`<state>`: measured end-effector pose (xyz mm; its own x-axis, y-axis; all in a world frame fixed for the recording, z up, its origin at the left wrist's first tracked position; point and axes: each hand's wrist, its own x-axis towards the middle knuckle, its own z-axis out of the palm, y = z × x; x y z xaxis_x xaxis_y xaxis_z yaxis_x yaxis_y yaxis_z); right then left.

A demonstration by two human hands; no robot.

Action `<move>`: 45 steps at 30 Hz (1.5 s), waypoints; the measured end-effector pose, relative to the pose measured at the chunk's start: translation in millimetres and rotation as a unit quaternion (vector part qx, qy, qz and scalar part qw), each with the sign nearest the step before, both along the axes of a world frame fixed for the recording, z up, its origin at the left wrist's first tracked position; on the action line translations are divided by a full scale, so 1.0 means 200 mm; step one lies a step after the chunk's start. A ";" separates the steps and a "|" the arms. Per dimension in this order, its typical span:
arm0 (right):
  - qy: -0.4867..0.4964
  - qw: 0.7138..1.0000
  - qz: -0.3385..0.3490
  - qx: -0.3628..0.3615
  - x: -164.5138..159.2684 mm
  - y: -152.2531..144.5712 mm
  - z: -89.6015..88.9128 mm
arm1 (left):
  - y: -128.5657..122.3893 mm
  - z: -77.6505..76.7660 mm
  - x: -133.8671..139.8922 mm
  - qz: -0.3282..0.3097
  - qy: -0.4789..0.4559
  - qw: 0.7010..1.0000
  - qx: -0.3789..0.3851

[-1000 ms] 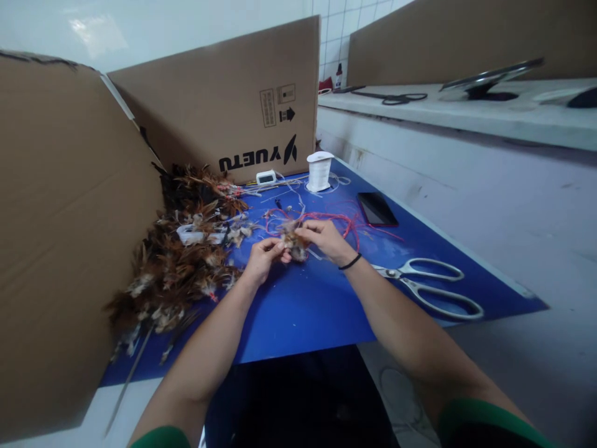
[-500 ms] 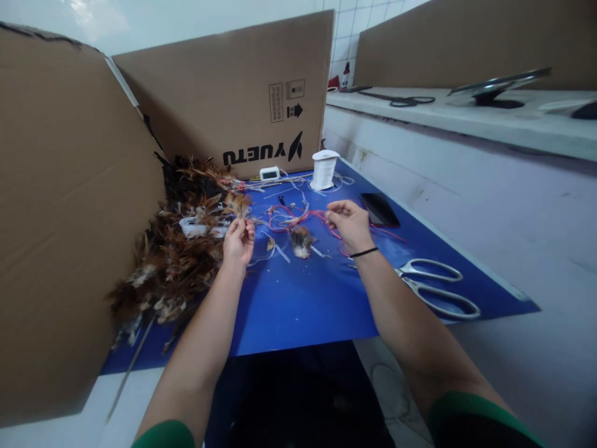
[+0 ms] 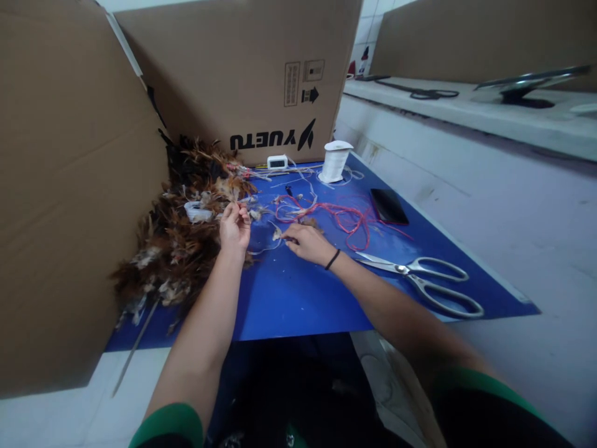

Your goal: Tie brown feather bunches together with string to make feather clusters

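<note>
My left hand (image 3: pixel 236 227) is closed in a pinch at the edge of the brown feather pile (image 3: pixel 177 236). From its fingertips a pale brown feather tuft (image 3: pixel 234 190) sticks up. My right hand (image 3: pixel 308 242) is low over the blue table, thumb and forefinger together beside a small pale feather scrap (image 3: pixel 276 234). What lies between those fingers is too small to make out. Behind the right hand, another feather tuft (image 3: pixel 311 223) is partly hidden. Tangled red string (image 3: pixel 352 224) lies just beyond.
Large scissors (image 3: pixel 410 270) lie at the right, points toward my right wrist. Farther back are a dark phone (image 3: pixel 389 206), a white spool (image 3: pixel 334 162) and a small white display device (image 3: pixel 277 162). Cardboard panels (image 3: pixel 261 74) stand at the left and back.
My right hand has come down and left from above the red string to the table near the feather scrap. My left hand keeps its pinch on the tuft. The view has shifted slightly.
</note>
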<state>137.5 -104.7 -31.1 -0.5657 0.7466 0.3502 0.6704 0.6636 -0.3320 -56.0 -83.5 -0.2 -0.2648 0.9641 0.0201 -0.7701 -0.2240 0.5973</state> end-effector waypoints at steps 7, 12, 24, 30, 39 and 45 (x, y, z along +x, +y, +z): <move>-0.183 0.976 0.047 0.111 -0.13 0.01 0.04 | 0.00 -0.02 0.02 -0.014 0.013 1.000 -0.004; 0.080 0.997 0.000 0.019 -0.09 0.04 0.08 | 0.00 -0.04 0.05 -0.034 0.051 0.998 -0.008; 0.435 0.839 -0.081 -0.316 0.00 0.02 0.11 | -0.02 -0.10 0.13 -0.088 0.160 0.982 -0.052; 0.408 0.872 -0.085 -0.257 0.01 0.02 0.12 | -0.04 -0.10 0.16 -0.122 0.165 0.976 -0.075; 0.467 0.841 -0.064 -0.264 0.02 0.03 0.13 | -0.07 -0.10 0.20 -0.162 0.151 0.969 -0.106; 0.478 0.831 -0.048 -0.279 0.03 0.02 0.13 | -0.07 -0.08 0.21 -0.167 0.136 0.964 -0.156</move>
<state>144.2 -100.0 -4.4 -0.1569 0.9693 0.1892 -0.0369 0.1857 -0.9819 -13.3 -98.4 -15.4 0.0347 0.9650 -0.2601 -0.5742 0.2322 0.7851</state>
